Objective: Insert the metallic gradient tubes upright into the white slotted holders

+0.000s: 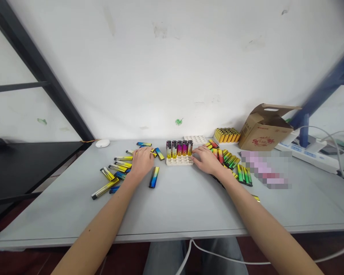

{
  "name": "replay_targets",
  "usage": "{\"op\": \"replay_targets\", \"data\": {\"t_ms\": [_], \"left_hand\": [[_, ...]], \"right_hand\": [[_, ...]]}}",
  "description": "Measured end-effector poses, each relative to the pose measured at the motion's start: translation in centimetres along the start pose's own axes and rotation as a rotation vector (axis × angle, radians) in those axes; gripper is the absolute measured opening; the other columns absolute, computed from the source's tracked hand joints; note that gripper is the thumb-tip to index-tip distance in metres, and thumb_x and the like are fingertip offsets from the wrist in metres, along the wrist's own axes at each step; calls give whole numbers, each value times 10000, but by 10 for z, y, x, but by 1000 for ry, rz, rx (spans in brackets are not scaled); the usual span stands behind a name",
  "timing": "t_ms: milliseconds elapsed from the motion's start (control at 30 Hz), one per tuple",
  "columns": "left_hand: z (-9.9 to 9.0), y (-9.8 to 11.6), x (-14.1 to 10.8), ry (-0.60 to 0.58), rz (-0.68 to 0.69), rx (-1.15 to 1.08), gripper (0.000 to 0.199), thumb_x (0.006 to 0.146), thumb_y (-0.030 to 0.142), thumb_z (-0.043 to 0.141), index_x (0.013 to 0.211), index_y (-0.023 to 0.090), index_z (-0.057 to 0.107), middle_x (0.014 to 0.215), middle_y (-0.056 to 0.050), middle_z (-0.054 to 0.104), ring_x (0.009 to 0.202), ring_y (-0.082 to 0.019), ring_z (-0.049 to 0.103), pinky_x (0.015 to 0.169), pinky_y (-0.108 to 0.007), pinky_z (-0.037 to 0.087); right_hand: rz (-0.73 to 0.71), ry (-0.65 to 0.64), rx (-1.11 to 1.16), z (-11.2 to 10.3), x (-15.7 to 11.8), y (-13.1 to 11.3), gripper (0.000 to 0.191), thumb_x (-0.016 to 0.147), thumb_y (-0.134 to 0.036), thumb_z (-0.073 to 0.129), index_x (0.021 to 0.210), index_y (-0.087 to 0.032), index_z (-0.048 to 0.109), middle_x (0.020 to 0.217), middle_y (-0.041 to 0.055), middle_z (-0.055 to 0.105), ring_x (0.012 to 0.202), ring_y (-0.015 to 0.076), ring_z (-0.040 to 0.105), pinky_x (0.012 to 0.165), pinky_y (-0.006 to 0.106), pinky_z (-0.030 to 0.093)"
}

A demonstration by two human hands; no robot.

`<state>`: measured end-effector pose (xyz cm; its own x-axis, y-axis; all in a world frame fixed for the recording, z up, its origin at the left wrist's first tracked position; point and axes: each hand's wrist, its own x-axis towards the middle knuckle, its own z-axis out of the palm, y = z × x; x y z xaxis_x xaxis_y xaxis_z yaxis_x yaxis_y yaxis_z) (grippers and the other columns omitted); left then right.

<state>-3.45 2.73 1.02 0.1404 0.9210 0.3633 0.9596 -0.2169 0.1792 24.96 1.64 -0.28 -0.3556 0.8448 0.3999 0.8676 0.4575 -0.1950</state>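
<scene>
A white rack with holes [180, 162] stands mid-table, its back rows filled with upright lighters [179, 149] in yellow, purple and clear tones. My right hand [208, 160] is at the rack's right end, thumb and fingers apart, fingertips close to the last lighter in the row. Over the loose lighters on the left lies my left hand [142, 160], fingers stretched forward and slightly bent. A yellow-blue lighter [159, 153] lies just right of its fingertips, and another blue-yellow lighter [154, 177] lies nearer to me. What is under the left palm is hidden.
Loose yellow lighters [123, 164] spread at left; green-yellow lighters [244, 175] lie at right. Behind stand an unfilled white rack [195, 139], a rack of yellow lighters [227, 135] and an open cardboard box [263, 131]. A white case [102, 143] and power strip [309, 154] sit at the sides.
</scene>
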Motion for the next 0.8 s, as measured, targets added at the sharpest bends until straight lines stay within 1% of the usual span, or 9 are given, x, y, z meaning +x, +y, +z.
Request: {"op": "replay_targets", "data": {"t_ms": [100,167,233,333,433,500,600,700,800], "left_hand": [[4,-6,2,-58,-23,19,388,924,213,370,1247,167,580,1243,-138,652,1203,-291,559,1095,-512,282],[4,-6,2,-72,-12,34,396,924,214,371,1264,180,569,1216,-129,669,1171,-290,578,1101,-534,264],[4,-4,1,-61,-8,47,375,920,244,395,1236,197,591,1178,-116,688,1142,-290,590,1100,-531,267],[2,1,0,-56,9,69,347,902,356,461,1156,209,647,1153,-108,690,1123,-300,587,1072,-495,315],[0,3,-1,-93,59,87,384,867,457,517,1114,214,684,1163,-118,663,1123,-321,568,1016,-476,370],[-1,3,-2,-130,84,89,373,866,461,527,1101,227,697,1163,-116,649,1123,-329,558,992,-478,382],[-2,3,-1,-158,113,74,302,885,399,530,1060,234,713,1156,-100,651,1102,-322,562,976,-464,385],[-1,2,1,-121,175,22,272,924,353,490,1021,214,703,1101,-88,675,1083,-292,571,982,-437,377],[-1,3,2,27,211,-24,319,975,314,386,980,182,677,1022,-100,685,1046,-270,578,986,-438,365]], "right_hand": [[-5,-1,4,-1,0,-1,299,926,-333,493,1061,-123,659,1074,138,675,1069,277,564,991,406,400],[-6,-1,10,-2,0,-2,298,929,-332,489,1056,-122,659,1074,137,672,1066,275,563,991,400,399],[-10,-4,18,-3,1,-2,296,932,-329,484,1042,-120,663,1069,134,670,1062,274,562,986,393,401],[-18,-7,30,-3,1,-2,293,935,-327,480,1023,-119,667,1070,133,668,1062,273,560,977,388,405],[-14,-8,39,-3,1,-2,286,933,-324,481,1020,-126,668,1069,131,669,1059,271,561,975,389,405],[-10,-9,46,-3,1,-2,289,932,-326,479,1027,-129,668,1067,130,669,1060,273,559,975,389,407],[-4,-12,58,-3,1,-2,302,928,-333,479,1043,-128,670,1082,134,667,1074,279,555,979,391,411],[5,-3,78,-3,0,0,295,916,-325,490,1050,-136,672,1099,132,666,1098,286,553,985,404,418],[53,77,121,-5,0,1,279,903,-304,492,1059,-158,671,1172,131,640,1148,292,545,990,427,425]]}}
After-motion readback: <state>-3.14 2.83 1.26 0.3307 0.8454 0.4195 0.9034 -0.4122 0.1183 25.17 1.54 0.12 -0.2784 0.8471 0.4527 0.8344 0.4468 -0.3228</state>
